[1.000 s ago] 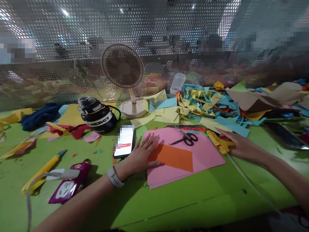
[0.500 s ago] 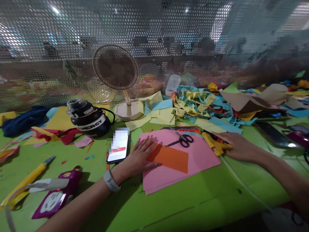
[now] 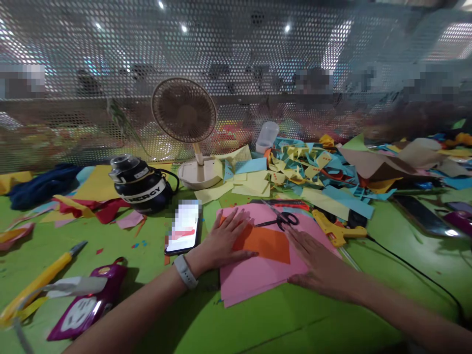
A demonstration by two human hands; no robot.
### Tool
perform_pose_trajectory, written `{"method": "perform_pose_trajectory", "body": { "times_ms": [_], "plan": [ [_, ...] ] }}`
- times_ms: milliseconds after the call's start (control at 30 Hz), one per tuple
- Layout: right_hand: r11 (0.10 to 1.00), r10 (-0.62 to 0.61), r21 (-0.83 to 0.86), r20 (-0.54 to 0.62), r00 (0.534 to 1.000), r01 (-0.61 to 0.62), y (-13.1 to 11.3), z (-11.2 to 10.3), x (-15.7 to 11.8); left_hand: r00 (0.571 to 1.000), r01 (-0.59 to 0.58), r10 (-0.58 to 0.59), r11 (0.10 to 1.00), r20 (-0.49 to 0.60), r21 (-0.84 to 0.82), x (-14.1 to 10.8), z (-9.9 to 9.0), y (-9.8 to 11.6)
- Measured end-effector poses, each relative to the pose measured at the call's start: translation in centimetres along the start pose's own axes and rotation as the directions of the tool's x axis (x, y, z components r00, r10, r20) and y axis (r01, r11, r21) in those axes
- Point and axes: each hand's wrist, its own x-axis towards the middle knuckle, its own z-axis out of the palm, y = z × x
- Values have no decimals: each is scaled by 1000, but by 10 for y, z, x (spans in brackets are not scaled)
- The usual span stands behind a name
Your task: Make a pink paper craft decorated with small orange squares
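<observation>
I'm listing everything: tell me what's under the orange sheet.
Pink paper shows around the orange sheet atop it; anything else beneath is covered. The left hand partly hides one end.

Beyond the hands (image 3: 225,242), a grey perforated screen (image 3: 239,49) stands behind the green surface (image 3: 273,317), small bright lights (image 3: 184,28) showing high up.

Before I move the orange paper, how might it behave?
The orange paper looks thin, so it's probably light and floppy. Lying flat on pink paper, it may slide, unless your left hand, over one end, pins it.
</observation>
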Motion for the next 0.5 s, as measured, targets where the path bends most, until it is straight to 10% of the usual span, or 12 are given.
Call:
{"method": "perform_pose_trajectory", "body": {
  "times_ms": [500],
  "plan": [
    [998,-67,21,10,998,67,-3,1,-7,964,264,-264,960,-18,89,27,-6,-28]
  ]
}}
